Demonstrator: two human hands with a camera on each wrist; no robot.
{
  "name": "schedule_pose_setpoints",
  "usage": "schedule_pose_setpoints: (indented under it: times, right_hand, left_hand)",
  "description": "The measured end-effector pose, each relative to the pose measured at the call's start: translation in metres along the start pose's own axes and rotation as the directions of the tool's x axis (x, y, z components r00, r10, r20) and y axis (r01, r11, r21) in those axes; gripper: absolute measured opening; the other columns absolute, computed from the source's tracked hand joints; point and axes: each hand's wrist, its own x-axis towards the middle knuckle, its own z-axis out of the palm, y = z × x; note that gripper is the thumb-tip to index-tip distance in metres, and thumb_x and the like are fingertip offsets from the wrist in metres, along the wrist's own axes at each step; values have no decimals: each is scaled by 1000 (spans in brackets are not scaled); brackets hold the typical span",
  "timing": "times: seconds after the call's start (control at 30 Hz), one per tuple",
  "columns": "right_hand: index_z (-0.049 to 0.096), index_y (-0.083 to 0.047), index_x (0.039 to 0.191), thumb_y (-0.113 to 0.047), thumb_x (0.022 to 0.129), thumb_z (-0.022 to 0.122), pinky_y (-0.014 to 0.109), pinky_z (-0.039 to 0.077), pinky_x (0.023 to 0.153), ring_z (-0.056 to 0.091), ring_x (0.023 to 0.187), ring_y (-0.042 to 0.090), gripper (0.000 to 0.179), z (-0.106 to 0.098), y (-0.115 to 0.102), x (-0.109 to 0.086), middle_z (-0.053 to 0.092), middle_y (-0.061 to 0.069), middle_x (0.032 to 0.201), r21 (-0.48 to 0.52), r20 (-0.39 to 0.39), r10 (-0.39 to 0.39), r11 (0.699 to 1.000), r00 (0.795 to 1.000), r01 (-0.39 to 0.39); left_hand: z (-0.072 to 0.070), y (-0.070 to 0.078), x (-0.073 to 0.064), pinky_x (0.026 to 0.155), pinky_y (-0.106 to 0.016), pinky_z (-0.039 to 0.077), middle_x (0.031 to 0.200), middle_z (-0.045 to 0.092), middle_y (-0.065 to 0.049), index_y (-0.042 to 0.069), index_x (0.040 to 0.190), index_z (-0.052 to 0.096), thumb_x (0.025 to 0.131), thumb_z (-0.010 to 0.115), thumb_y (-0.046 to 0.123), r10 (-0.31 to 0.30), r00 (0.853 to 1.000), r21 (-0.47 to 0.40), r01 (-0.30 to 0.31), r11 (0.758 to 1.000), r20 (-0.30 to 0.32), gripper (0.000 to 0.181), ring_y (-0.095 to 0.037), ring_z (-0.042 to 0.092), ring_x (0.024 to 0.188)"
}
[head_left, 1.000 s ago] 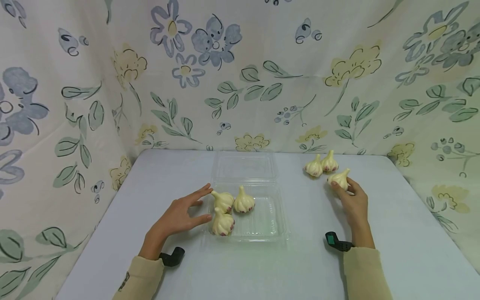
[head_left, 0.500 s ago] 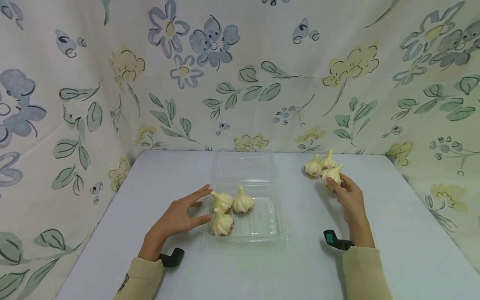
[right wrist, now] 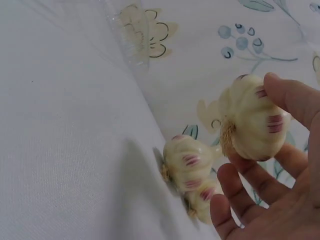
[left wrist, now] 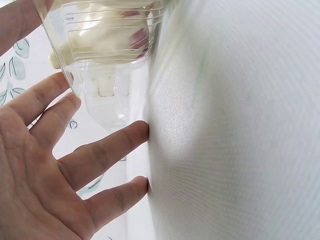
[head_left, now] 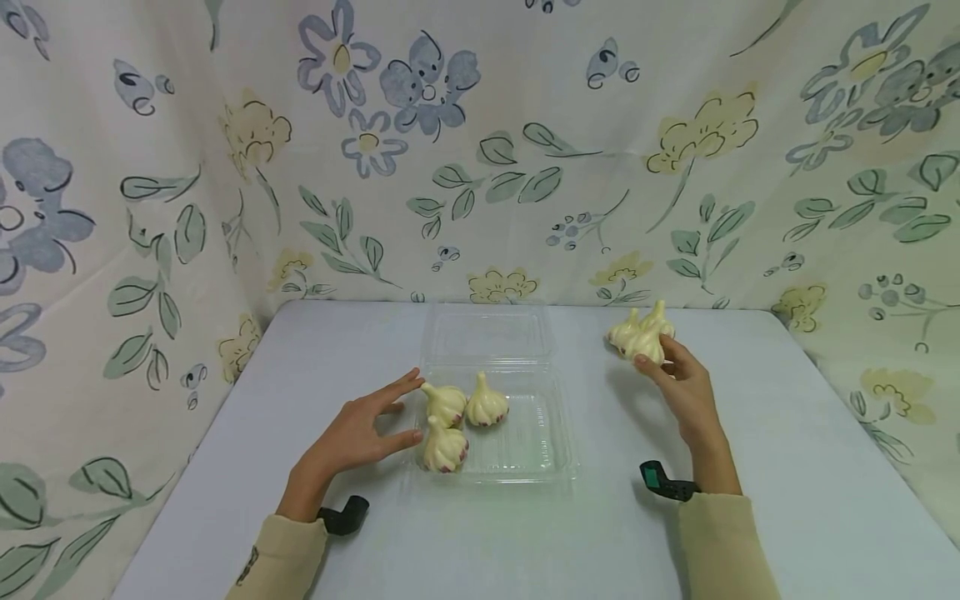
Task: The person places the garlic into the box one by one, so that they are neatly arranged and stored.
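My right hand (head_left: 686, 387) pinches a garlic bulb (head_left: 645, 340) between thumb and fingers, raised over the table. In the right wrist view its root end and purple streaks show. Two more garlic bulbs (right wrist: 187, 162) sit on the table behind it, partly covered by it in the head view. My left hand (head_left: 367, 429), fingers spread and fairly straight, rests at the left side of an open clear plastic clamshell container (head_left: 538, 433). Inside, three garlic bulbs (head_left: 488, 402) stand at the left. The left wrist view shows two fingertips at the container's rim and two on the table.
The container's lid (head_left: 487, 333) lies folded back, away from me. A white table (head_left: 600, 542) bears everything, and a flowered curtain (head_left: 480, 225) hangs along its back and sides. A dark wrist device (head_left: 667, 483) sits on each forearm.
My right hand has carried the garlic bulb leftward, bringing it in front of the two bulbs on the table. My left hand has stayed in place at the container.
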Motion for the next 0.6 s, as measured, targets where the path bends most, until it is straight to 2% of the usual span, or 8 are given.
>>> schedule_pose_setpoints:
  times: [0.27,0.6]
  right_hand:
    - [43,-13,156,-41,96,71,16,50,79,53,101,3,72,7,0,2,52,-14,119,-18,44,-75,997,996,76]
    - [39,-7,157,-27,99,69,11,48,83,53,106,1,68,10,-5,-4,51,-14,125,55,134,-173,984,976,167]
  left_hand:
    - [0,0,0,109,-69,40,167,32,5,25,157,41,90,75,48,1,1000,-10,-1,1000,0,78,-35,66,125]
    - [-1,2,0,109,-69,40,167,32,4,24,157,42,90,76,46,8,1000,1,-8,1000,-2,78,-36,67,123]
